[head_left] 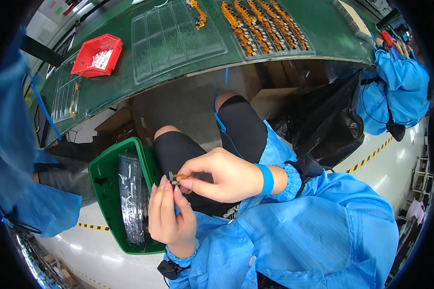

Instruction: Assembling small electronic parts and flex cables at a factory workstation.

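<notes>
Above my lap, my right hand pinches a small orange flex circuit with dark and grey connector ends between thumb and forefinger. My left hand comes up from below, its fingertips pressed together against the same piece, which they partly cover. A blue band circles my right wrist. On the green table ahead, a clear plastic tray holds rows of similar orange flex circuits. Another clear tray to its left has a few of them at its far right corner.
A red bin with white scraps and a narrow clear tray sit at the table's left. Left of my knees stands a green bin with stacked clear trays. A black bag hangs at right. Co-workers in blue sit on both sides.
</notes>
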Demonstrator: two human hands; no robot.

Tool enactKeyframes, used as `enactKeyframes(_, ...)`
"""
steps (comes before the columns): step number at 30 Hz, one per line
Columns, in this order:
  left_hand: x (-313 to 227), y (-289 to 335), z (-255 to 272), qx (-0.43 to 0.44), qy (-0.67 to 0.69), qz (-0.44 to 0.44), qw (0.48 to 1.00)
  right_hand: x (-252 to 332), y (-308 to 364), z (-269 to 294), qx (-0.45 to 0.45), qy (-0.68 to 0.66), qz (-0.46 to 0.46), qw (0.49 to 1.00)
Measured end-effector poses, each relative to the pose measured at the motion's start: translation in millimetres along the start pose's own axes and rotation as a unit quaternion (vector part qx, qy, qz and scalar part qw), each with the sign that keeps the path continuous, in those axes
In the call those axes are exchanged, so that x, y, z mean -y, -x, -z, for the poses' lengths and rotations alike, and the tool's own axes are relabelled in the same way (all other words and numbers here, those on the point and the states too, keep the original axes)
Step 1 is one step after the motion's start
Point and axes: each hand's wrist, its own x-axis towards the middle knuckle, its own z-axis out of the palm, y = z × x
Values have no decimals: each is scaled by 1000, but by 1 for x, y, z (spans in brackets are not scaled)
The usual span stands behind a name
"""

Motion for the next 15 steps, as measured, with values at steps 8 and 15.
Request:
enactKeyframes(8,1,-10,7,87,-18,-19,996,-1,1,-2,-13,248,148,957)
enactKeyframes(15,0,-13,9,98,4,-3,995,-1,3,-4,-10,304,182,935)
